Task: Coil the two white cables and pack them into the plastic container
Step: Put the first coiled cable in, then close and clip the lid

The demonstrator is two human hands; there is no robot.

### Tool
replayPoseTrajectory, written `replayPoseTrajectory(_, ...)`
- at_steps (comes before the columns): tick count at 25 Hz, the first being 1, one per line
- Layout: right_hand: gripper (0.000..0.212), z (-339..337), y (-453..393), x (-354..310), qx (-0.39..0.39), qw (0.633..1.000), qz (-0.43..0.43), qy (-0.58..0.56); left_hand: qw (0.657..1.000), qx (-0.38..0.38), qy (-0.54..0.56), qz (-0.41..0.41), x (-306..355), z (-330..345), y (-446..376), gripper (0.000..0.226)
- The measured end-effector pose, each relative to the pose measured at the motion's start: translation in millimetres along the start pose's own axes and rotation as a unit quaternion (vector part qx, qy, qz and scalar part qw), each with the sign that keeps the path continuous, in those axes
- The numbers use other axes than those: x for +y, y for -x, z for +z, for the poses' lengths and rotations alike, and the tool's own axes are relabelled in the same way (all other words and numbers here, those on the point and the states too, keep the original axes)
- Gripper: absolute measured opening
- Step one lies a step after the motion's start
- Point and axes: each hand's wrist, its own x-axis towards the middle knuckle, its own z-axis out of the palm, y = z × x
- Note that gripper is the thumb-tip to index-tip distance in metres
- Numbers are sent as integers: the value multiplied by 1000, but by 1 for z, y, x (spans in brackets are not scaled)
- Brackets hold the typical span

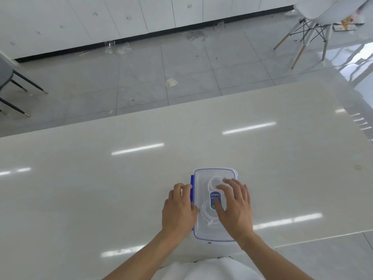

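Blue latch (192, 188) sits under the curled fingers of the left hand (178, 209), and just right of them the lidded plastic container (203, 233) shows both white cables (205, 214) coiled inside beneath the right hand (235, 207), fingers spread flat on the lid, so seemingly only clipping remains.

Clear plastic container (214, 172), blue-trimmed lid on, flat on table, two coiled white cables (206, 212) inside

Glossy white table (141, 178), grey tiled floor (141, 73) beyond it, white cabinets (101, 17) along far wall, white chair (314, 15) with wooden legs top right, dark chair legs (20, 93) left, crumpled paper scrap (171, 82) on floor
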Motion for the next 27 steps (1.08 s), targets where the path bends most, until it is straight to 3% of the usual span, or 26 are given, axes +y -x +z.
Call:
replayPoseTrajectory(3, 28, -11, 16, 20, 24, 999, 17, -20, 989, 6, -57, 136, 8, -4, -3, 65)
replayPoseTrajectory(7, 33, -27, 37, 43, 3, 999, -26, -22, 972, -20, -61, 224, 29, -5, -15, 34)
replayPoseTrajectory(10, 37, -37, 46, 49, -13, 999, -17, -36, 961, -48, -63, 265, 51, 10, -19, 45)
replayPoseTrajectory(15, 38, -48, 59, 52, -57, 995, 19, -76, 958, -93, -148, 228, 67, 40, -20, 76)
replayPoseTrajectory(18, 39, -51, 61, 55, -103, 980, 104, -132, 963, -90, -159, 200, 63, 46, -21, 88)
replayPoseTrajectory(20, 42, -51, 56, 56, -153, 953, 197, -172, 964, -86, -158, 195, 61, 49, -22, 91)
replayPoseTrajectory(23, 51, -51, 42, 55, -222, 878, 324, -274, 964, -80, -155, 202, 62, 52, -22, 92)
replayPoseTrajectory(27, 50, -51, 28, 54, -253, 788, 401, -394, 955, -111, -172, 213, 56, 49, -27, 100)
